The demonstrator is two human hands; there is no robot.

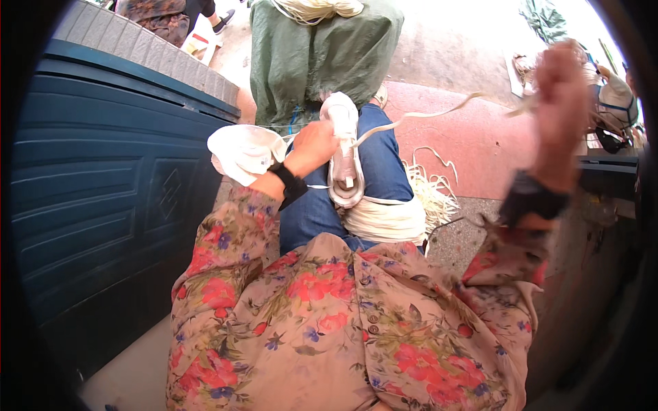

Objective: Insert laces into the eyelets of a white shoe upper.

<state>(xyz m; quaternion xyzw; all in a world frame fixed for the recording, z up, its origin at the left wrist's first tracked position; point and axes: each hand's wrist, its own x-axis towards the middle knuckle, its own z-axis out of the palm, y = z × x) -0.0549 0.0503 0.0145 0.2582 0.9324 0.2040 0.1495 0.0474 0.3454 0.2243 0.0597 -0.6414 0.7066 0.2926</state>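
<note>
A white shoe [343,171] lies lengthwise on my lap between my jeans-clad thighs, its toe pointing away from me. My left hand [318,145] is closed on its left side, and the fingertips are partly hidden. Out of the shoe's upper a cream shoelace [418,116] stretches up to the right. My right hand [562,92] is raised far out at the right, blurred by motion, its fingers closed round the lace's end. To the left of my left wrist rests a rounded white item [248,151], which looks like a second shoe seen partly.
A thick bundle of cream laces [384,219] lies over my right thigh, with loose laces [433,195] on the floor beside it. Ahead stands a green sack [322,61] topped by more laces [319,8]. A dark blue panelled door [96,185] borders the left.
</note>
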